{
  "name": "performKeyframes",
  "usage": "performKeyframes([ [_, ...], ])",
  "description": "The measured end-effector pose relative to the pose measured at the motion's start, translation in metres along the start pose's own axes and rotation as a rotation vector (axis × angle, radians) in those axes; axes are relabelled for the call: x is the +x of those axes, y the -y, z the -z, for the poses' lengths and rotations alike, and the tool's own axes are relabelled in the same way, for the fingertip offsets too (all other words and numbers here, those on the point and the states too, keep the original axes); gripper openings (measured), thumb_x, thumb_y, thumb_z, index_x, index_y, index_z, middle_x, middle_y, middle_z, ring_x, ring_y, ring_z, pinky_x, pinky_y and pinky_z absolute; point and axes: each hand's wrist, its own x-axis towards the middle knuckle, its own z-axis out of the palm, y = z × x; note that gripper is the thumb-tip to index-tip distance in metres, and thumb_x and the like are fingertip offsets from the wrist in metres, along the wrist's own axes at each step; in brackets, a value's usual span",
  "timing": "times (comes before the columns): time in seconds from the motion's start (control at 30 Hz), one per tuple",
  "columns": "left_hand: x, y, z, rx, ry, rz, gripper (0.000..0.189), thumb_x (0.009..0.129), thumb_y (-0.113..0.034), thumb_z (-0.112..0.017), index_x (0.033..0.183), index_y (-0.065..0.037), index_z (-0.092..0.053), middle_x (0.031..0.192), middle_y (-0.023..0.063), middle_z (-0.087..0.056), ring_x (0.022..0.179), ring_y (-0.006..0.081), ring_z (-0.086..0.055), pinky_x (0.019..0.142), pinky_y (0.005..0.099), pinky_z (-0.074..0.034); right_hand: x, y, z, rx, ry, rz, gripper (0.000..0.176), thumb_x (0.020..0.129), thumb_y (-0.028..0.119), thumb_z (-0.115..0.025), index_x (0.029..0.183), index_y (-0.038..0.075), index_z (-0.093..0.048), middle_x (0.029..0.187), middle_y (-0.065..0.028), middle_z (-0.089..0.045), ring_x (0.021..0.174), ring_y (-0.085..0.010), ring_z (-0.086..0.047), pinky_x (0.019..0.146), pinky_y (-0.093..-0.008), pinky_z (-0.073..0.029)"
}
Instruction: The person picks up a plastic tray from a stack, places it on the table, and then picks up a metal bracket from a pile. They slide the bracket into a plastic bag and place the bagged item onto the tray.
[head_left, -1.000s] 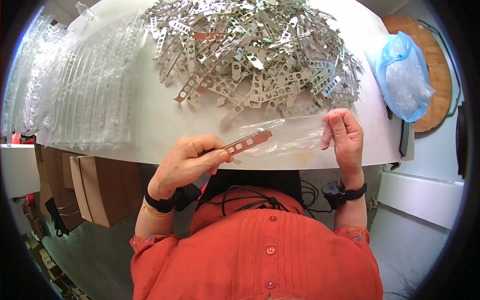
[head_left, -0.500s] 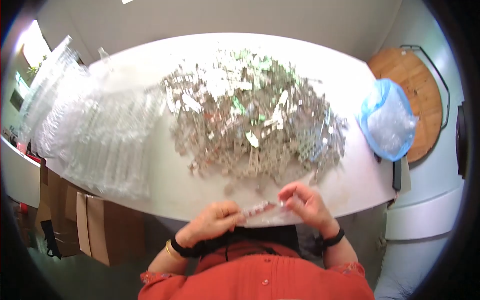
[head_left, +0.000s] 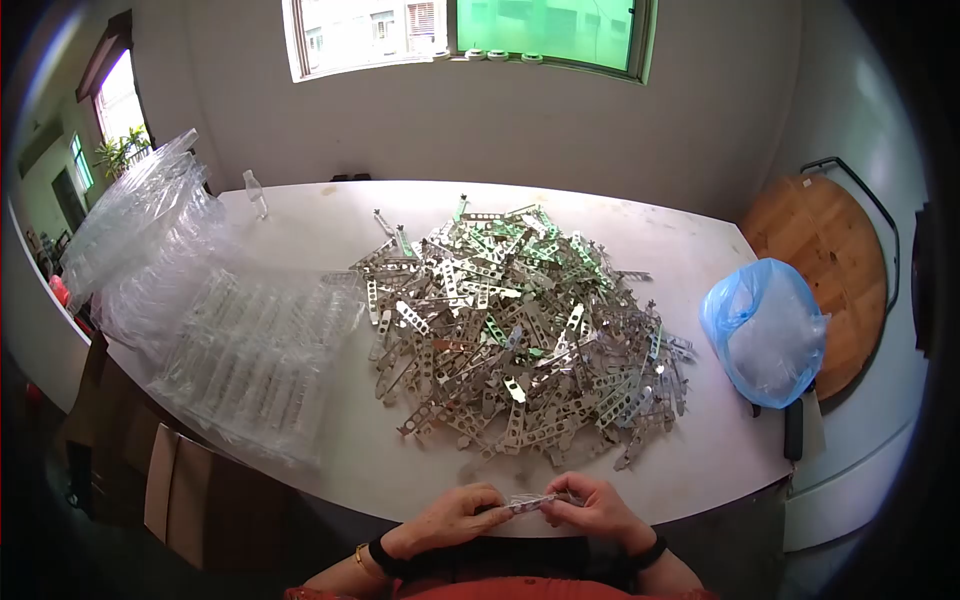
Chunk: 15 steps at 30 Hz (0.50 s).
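Observation:
Near the table's front edge, my left hand (head_left: pixel 462 515) pinches one end of a small bracket in clear wrap (head_left: pixel 528 503). The fingers of my right hand (head_left: pixel 592 508) are closed on the wrap at its other end. Beyond both hands lies a large heap of perforated metal brackets (head_left: pixel 520 350), piled loosely on the white table (head_left: pixel 400 480). Rows of items in clear plastic packing (head_left: pixel 250 370) lie left of the heap.
A blue plastic bag (head_left: pixel 765 335) with clear plastic inside stands at the right. Behind it leans a round wooden board (head_left: pixel 830 260). Clear plastic sleeves (head_left: pixel 150 240) are stacked at the far left, above a cardboard box (head_left: pixel 200 500). A small clear bottle (head_left: pixel 256 193) stands at the back left.
The view has tilted up, so the window shows and the table sits lower. My right hand's fingers, more spread before, have closed on the wrap. Both hands are nearer each other.

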Motion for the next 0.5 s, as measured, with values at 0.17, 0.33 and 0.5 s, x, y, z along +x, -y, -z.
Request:
performKeyframes([
  [0.17, -0.005, -0.011, 0.0, -0.313, -0.105, 0.238, 0.023, 0.094, -0.023, -0.065, 0.102, -0.001, -0.065, 0.085, 0.007, -0.062, 0.072, 0.0168, -0.058, 0.065, 0.0293, -0.047, 0.001, -0.001, 0.003, 0.028, -0.042, 0.012, 0.02, 0.094, 0.016, -0.068, 0.109, 0.003, -0.062, 0.083, 0.0006, -0.066, 0.076, -0.0045, -0.061, 0.068, -0.0209, -0.05],
  [0.33, -0.005, -0.009, -0.005, -0.069, -0.142, 0.087, 0.017, 0.093, -0.017, -0.066, 0.099, -0.001, -0.064, 0.085, 0.0113, -0.064, 0.072, 0.0199, -0.061, 0.065, 0.031, -0.049, 0.002, -0.008, 0.001, 0.041, -0.038, 0.03, 0.02, 0.095, 0.016, -0.067, 0.108, 0.003, -0.062, 0.082, 0.0, -0.066, 0.075, -0.0049, -0.062, 0.069, -0.0205, -0.05],
  [0.5, -0.007, -0.009, -0.006, 0.102, -0.177, -0.032, 0.012, 0.09, -0.012, -0.065, 0.096, -0.001, -0.064, 0.086, 0.015, -0.064, 0.074, 0.0268, -0.064, 0.066, 0.0347, -0.05, -0.002, -0.003, -0.002, -0.315, -0.093, 0.083, 0.018, 0.092, 0.017, -0.07, 0.104, 0.006, -0.065, 0.086, -0.0016, -0.066, 0.079, -0.0085, -0.063, 0.07, -0.0244, -0.051],
])
